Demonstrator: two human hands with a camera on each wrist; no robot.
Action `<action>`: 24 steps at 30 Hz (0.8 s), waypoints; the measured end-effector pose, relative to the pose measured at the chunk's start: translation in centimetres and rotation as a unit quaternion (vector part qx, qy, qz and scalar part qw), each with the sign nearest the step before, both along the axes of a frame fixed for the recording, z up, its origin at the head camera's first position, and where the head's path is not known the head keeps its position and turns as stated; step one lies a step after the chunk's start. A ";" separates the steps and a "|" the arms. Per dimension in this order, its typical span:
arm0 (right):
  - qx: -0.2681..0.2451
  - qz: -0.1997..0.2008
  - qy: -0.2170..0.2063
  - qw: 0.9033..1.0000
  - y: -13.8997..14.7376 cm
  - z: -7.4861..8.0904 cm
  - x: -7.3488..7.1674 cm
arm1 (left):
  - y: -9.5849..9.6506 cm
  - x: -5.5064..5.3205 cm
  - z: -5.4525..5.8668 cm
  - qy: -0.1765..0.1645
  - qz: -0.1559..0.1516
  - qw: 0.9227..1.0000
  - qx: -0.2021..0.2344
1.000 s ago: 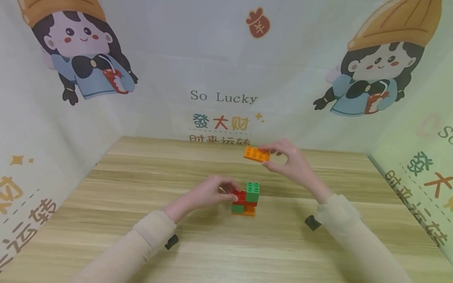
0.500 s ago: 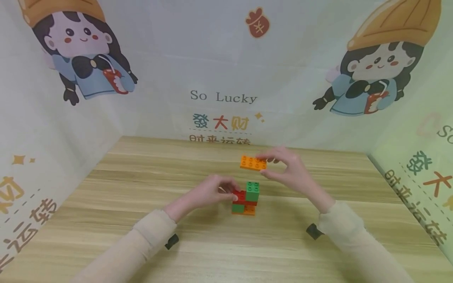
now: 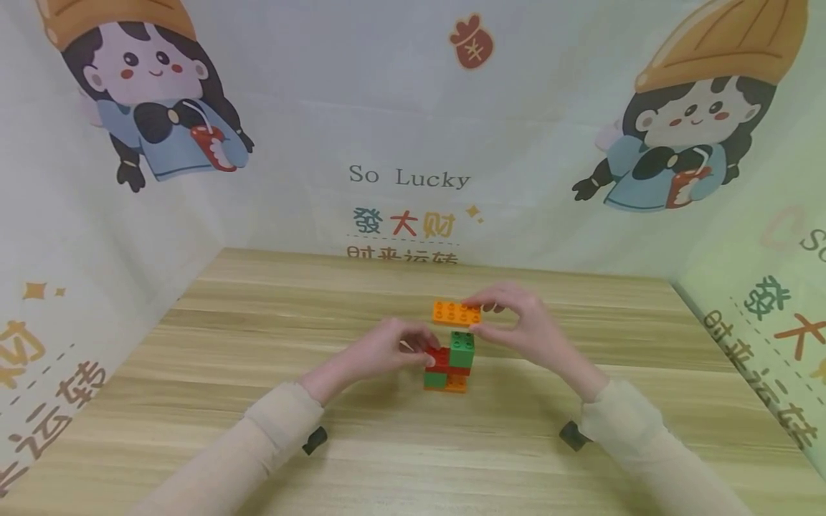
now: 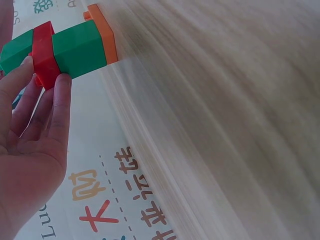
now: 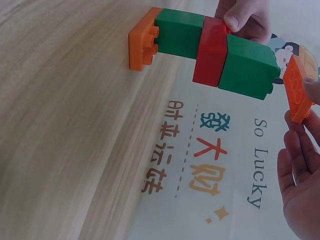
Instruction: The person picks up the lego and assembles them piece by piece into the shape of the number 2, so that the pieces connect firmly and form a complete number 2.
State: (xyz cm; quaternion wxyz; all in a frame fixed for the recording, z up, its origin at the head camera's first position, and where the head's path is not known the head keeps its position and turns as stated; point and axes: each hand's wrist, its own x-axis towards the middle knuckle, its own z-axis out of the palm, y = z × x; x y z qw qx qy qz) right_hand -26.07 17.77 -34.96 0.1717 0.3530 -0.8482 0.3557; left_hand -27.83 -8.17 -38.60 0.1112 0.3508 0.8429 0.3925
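Observation:
A small stack of building bricks stands on the wooden table. From the bottom it has an orange base brick (image 5: 142, 40), a lower green brick (image 4: 80, 49), a flat red brick (image 5: 211, 52) and an upper green brick (image 3: 462, 350) on the red one's right end. My left hand (image 3: 393, 350) pinches the red brick's left end between thumb and fingers. Just above the upper green brick, my right hand (image 3: 516, 319) holds a flat orange brick (image 3: 454, 313) by its right end, studs up. In the right wrist view this brick's hollow underside faces the green studs, with a narrow gap between.
The wooden table (image 3: 271, 315) reaches back to a printed cloth backdrop (image 3: 290, 107) with cartoon figures and lettering. Small black objects (image 3: 315, 440) show beside both sleeve cuffs.
My right hand has brought the orange brick down and slightly left, closer to the top of the stack. The left hand and the stack have stayed in place.

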 end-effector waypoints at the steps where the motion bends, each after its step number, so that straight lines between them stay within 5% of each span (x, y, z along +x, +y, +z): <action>1: -0.002 -0.001 -0.001 1.000 0.0 -0.1 0.1 | 0.0 0.0 0.0 0.001 -0.001 1.000 0.001; 24: -0.003 0.010 -0.006 1.000 -0.5 -2.1 0.8 | 0.1 0.2 0.1 -0.011 0.011 1.000 0.000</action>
